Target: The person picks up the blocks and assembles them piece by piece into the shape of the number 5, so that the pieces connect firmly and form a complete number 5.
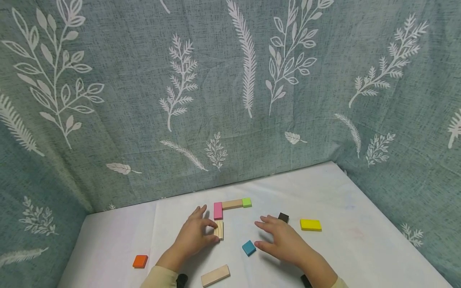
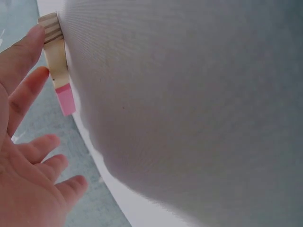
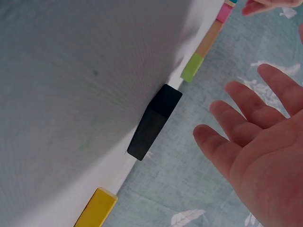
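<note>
Left hand [image 1: 194, 234]: I log thumb and index finger touching a pale wooden block [image 1: 220, 231], which lies on the white tabletop [image 1: 115, 236] in line with the pink block [image 1: 218, 211]; whether they pinch it, I cannot tell from here. Right hand [image 1: 286, 242]: I log fingers apart, thumb tip just beside the blue block [image 1: 249, 248], black block [image 1: 283, 217] beyond the fingers, yellow block [image 1: 311, 225] farther right.

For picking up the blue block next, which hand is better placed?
Probably the right hand: it holds nothing, and its thumb is close to the blue block. The left hand is farther off, its thumb on a wooden block.
</note>
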The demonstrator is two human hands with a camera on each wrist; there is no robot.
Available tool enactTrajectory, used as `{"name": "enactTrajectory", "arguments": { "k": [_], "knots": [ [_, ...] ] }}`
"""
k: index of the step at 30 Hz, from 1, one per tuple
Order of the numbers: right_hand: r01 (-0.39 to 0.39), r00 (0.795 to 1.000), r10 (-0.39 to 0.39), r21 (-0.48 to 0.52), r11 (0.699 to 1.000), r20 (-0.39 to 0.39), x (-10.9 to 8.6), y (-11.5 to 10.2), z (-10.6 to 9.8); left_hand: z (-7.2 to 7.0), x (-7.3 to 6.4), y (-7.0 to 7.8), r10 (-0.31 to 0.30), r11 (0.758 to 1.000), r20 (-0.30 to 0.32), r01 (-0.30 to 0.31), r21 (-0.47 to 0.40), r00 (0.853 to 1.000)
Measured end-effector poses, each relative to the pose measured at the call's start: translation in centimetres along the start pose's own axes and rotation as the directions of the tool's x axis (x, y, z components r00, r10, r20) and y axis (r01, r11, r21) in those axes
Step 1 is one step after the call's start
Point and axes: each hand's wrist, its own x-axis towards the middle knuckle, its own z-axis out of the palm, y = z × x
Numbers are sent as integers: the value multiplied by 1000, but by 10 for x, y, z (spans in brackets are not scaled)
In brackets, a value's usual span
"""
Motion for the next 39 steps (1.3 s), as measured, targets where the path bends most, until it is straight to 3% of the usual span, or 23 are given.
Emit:
{"name": "enactTrajectory", "arguments": {
  "k": [8, 15, 32, 36, 39],
  "knots": [
    [10, 1000, -10, -4, 1000, -4, 2, 2, 0, 1, 4, -1, 10, 1000, -6, -10, -2, 1000],
    [23, 1000, -23, -13, 1000, -8, 3, 2, 0, -1, 7, 0, -16, 1000, 15, 16, -14, 1000],
    [7, 1000, -7, -6, 1000, -11, 1, 2, 1, -7, 9, 2, 20, 997, -27, -17, 75, 999],
    [14, 1000, -14, -3, 1000, -11, 1, 3, 1, -11, 15, 1, 15, 998, -10, -14, 69, 1000],
    [16, 1000, -16, -3, 1000, -7, 0, 3, 2, -14, 21, 0, 38, 997, 37, -41, 69, 999]
  ]
}}
